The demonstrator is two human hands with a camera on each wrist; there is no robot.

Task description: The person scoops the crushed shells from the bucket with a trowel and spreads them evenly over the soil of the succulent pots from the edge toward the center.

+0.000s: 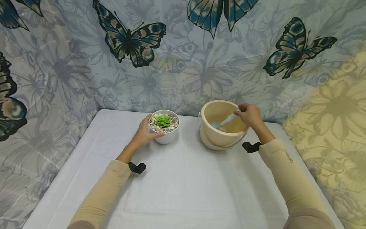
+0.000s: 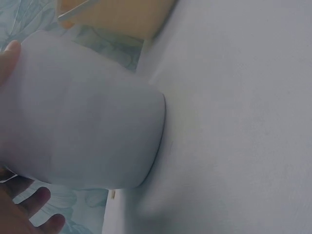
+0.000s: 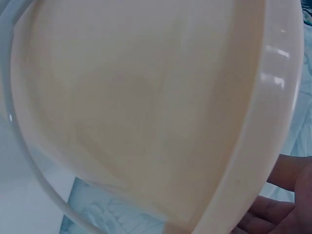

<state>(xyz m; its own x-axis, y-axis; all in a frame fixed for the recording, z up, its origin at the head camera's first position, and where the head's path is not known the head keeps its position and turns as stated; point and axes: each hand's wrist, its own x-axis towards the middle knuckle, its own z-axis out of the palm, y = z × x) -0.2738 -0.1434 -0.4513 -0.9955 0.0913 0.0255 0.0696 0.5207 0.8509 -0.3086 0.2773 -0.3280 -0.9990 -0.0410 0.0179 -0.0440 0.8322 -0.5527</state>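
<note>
My left hand (image 1: 146, 132) holds a white pot with a green succulent (image 1: 163, 121) and pebbles, thumb along the near side and fingers around the left. Close up in the left wrist view, the pot's smooth wall (image 2: 87, 117) fills the left half, its base right at the tabletop. My right hand (image 1: 251, 115), over the right rim of a cream bucket (image 1: 207, 135), pinches the handle of a pale blue tool (image 1: 230, 119) like a small shovel. Its wider end lies low inside the bucket. In the right wrist view the bucket wall (image 3: 122, 107) hides the tool and part of the hand (image 3: 278, 204).
A white cloth covers the table (image 1: 183, 190). Behind it hangs a butterfly-print backdrop (image 1: 177, 76). The bucket's thin pale handle (image 3: 29, 161) hangs down outside its wall. The pot stands left of the bucket, with a strip of table between them.
</note>
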